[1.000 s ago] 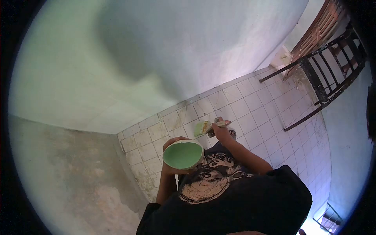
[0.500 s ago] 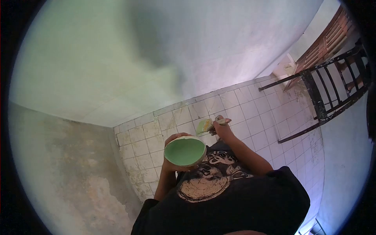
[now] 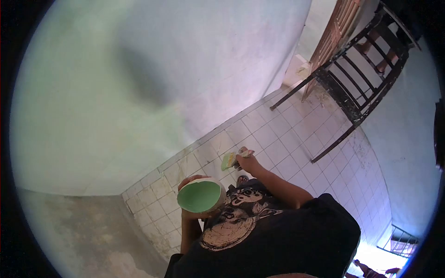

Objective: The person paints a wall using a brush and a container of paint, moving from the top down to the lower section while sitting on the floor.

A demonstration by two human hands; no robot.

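Note:
My left hand [image 3: 189,214] cups a round bowl of green paint [image 3: 200,196] from below, held level in front of my chest. Just to the right of it, my right hand [image 3: 249,162] grips the handle of a paintbrush [image 3: 229,160]. The brush's green-stained bristles point left toward the pale green wall [image 3: 153,83], a little above the bowl's rim and apart from it.
A white tiled floor [image 3: 287,139] runs along the wall's foot. A black wooden chair frame [image 3: 357,78] stands at the upper right beside a brown slatted door [image 3: 336,28]. Bare, patchy plaster [image 3: 79,231] covers the lower left wall. One foot [image 3: 242,178] shows below the brush.
The view has tilted and swung, so the chair now sits higher and the wall fills more of the frame. Bowl and brush stay in my hands, a little lower and left.

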